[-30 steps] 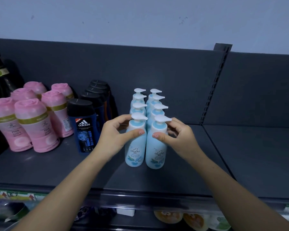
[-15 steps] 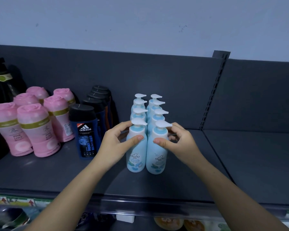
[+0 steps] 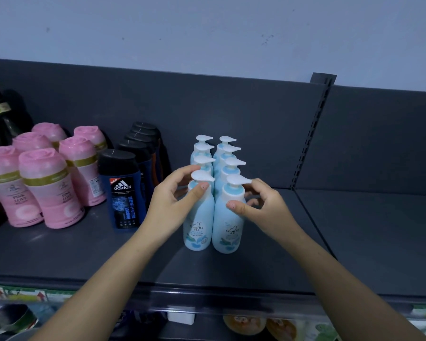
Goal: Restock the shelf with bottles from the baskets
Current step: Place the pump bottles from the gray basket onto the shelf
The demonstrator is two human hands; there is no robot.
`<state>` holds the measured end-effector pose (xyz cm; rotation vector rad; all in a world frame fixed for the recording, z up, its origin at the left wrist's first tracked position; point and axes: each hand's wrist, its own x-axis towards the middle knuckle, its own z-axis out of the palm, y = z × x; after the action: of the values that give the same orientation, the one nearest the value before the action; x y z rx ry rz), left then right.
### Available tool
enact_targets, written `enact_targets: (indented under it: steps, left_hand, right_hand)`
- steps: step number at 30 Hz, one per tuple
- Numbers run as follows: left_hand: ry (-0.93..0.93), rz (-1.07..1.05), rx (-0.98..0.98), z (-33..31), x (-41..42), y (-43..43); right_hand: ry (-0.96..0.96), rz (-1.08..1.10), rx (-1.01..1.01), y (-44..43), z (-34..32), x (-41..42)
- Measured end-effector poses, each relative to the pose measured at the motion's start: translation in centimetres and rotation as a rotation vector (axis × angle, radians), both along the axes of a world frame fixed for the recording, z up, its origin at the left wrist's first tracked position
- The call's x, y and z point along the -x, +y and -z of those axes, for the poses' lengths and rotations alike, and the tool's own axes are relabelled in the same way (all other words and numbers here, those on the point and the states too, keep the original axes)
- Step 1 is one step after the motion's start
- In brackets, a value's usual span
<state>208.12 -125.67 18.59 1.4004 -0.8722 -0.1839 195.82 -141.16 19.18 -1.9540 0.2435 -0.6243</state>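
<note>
**Dark shelf: pump-bottle block, front pair in hand**

Light-blue pump bottles (image 3: 229, 168), eight, stand upright in two touching rows of four at mid-shelf (image 3: 354, 242). Left hand (image 3: 169, 203) grips the front-left pump bottle (image 3: 198, 217) at the neck, with the thumb in front and the fingers curled behind. Right hand (image 3: 263, 207) pinches the front-right pump bottle (image 3: 228, 225) the same way. Near left is a file of adidas shower gel bottles (image 3: 123, 193); beyond it, six pink bottles (image 3: 47, 188).
</note>
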Motion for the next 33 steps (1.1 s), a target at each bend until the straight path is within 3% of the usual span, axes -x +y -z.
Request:
enact_targets:
  steps: [7,14,33]
  left_hand:
    - [0.132,0.140,0.042,-0.1,0.9,-1.1]
    - [0.014,0.059,0.094,0.5,1.2,-1.9]
    - [-0.009,0.068,0.133,1.2,0.6,-2.2]
  right_hand:
    - [0.006,-0.002,-0.030,0.1,0.0,-0.1]
    - [0.014,-0.011,-0.048,0.0,-0.1,-0.1]
    - [-0.035,-0.035,-0.070,-0.2,0.5,-0.4]
